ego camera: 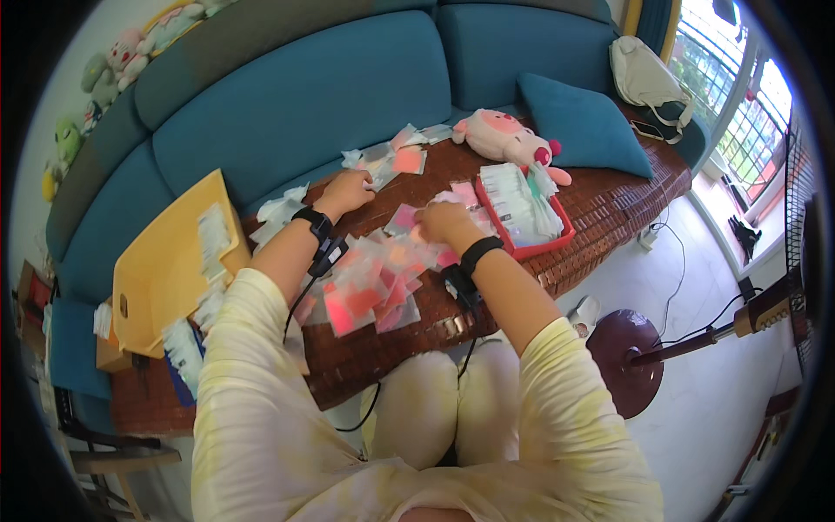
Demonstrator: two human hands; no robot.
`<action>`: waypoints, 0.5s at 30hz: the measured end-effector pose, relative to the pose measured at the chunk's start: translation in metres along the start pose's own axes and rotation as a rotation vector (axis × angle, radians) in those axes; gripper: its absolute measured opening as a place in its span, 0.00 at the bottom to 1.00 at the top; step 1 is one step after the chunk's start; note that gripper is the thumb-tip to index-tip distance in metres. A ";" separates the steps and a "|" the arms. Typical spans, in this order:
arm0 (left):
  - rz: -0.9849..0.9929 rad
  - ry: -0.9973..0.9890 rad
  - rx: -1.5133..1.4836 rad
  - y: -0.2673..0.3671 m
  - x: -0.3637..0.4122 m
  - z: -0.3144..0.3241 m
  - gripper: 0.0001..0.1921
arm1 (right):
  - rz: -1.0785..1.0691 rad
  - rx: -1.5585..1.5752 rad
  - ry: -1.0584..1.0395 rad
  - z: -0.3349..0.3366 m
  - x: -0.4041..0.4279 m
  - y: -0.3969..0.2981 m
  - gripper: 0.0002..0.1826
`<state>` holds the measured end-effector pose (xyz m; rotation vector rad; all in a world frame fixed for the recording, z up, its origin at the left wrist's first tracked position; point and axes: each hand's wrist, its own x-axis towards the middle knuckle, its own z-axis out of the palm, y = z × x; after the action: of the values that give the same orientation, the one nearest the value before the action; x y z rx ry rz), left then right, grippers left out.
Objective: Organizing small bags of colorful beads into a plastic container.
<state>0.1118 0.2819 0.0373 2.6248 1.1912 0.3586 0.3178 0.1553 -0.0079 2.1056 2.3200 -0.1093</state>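
My left hand (347,193) is over the back part of the woven brown mat, its fingers curled around a small pale piece (368,186) that looks like plastic. Just beyond it lie clear plastic bags (385,164), one holding a pink-orange sheet (409,160). My right hand (445,222) is bent down over the right end of a loose pile of small clear packets (372,280) with pink, red and orange contents. Its fingertips are partly hidden, so its grip does not show. A red tray (566,225) of upright white packets (518,202) stands right of that hand.
A yellow plastic bin (156,261) stands at the left, with bundled white packets (212,241) along its near side. A blue container (179,372) holds more. Behind the red tray lie a plush toy (502,136) and a blue cushion (580,124). A fan base (629,365) stands on the floor.
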 end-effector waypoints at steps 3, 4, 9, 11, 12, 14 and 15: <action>-0.018 0.006 0.217 -0.020 0.031 0.015 0.28 | -0.058 0.006 -0.116 -0.011 0.006 -0.004 0.16; -0.059 -0.059 0.274 -0.017 0.044 0.022 0.35 | -0.085 0.009 -0.118 -0.009 0.009 0.002 0.17; -0.160 -0.111 0.344 -0.014 0.103 0.053 0.56 | -0.021 -0.081 -0.108 0.006 0.025 -0.006 0.12; -0.292 -0.219 0.278 0.001 0.125 0.058 0.64 | -0.003 -0.071 -0.142 0.007 0.028 -0.004 0.12; -0.337 -0.259 0.232 0.007 0.135 0.061 0.68 | -0.015 -0.064 -0.115 0.008 0.027 -0.002 0.11; -0.327 -0.261 0.229 0.014 0.146 0.064 0.67 | -0.019 -0.052 -0.096 0.009 0.025 0.002 0.11; -0.323 -0.247 0.228 0.015 0.152 0.067 0.67 | -0.031 -0.040 -0.086 0.009 0.025 0.004 0.10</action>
<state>0.2403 0.3805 -0.0026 2.4963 1.6100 -0.1657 0.3192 0.1797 -0.0187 2.0057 2.2870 -0.1483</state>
